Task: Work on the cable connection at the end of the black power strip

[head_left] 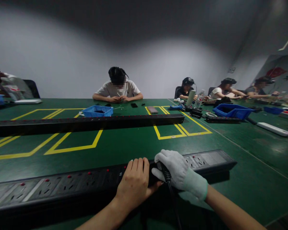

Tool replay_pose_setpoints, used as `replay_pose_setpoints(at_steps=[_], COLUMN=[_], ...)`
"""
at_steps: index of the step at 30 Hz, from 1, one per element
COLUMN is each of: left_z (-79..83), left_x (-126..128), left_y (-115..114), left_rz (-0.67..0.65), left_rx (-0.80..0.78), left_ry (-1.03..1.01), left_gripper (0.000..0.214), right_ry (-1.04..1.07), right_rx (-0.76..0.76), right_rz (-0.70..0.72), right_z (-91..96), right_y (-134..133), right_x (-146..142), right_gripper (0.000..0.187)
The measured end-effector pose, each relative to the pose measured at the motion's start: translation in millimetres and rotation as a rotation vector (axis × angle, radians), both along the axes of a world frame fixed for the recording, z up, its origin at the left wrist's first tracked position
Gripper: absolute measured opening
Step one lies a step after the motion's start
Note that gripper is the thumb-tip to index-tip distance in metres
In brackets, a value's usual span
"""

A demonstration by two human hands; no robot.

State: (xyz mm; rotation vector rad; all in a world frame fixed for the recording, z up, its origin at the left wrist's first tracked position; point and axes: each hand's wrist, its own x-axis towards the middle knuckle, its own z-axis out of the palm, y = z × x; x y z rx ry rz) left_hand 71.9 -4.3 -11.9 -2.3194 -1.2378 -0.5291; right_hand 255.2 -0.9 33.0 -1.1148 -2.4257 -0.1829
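A long black power strip (62,185) with several sockets and red switches lies across the near edge of the green table (139,143). My bare left hand (134,183) rests on top of it, fingers together and curled over the strip. My right hand (179,172), in a white glove, is closed round a black plug with its cable (169,185), pressed onto the strip just right of the left hand. The cable runs down toward me off the table's edge.
A second long black strip (86,123) lies across the table's middle. Beyond it stand a blue tray (97,111) and, to the right, a blue bin (232,111) and a white strip (273,128). Several other people sit at the far side. Yellow lines mark the table.
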Motion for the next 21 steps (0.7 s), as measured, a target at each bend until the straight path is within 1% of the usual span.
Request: replay_pose_setpoints(at_steps=[3,5,7,9,11,13,18,21], left_z=[0.5,0.8,0.8,0.4,-0.3,-1.2,-2.4,-3.4], left_x=[0,-1,-1,0,1,2,1,1], left_y=[-1,-2,-2,-3,-3,-3,-1,-2], left_rz=[0.002,0.004,0.009,0.016,0.021,0.020,0.017,0.018], left_rx=[-0.006,-0.013,-0.019,-0.017,-0.010,-0.006,0.006,0.034], left_ry=[-0.005,-0.012,-0.017,-0.021,-0.026,-0.031,-0.024,-0.012], left_gripper=[0.075,0.075,0.076,0.077,0.078,0.079,0.079,0.078], right_ry=[-0.014,-0.056,-0.130,-0.194,-0.214,-0.194,-0.159,-0.229], right_rx=[0.079,0.091,0.035,-0.057,-0.125,-0.145,0.004,0.096], right_rz=[-0.062,-0.100,-0.109,-0.081,-0.052,-0.037,-0.050,-0.054], right_z=[-3.8,-1.9,4.4,12.7,19.6,22.1,13.0,9.3], right_y=[3,5,9,13,15,16,11,6], right_x=[-3,-6,-7,-8,-8,-8,-6,-7], right_gripper=[0.026,0.026,0.026,0.025,0.026,0.027,0.024,0.023])
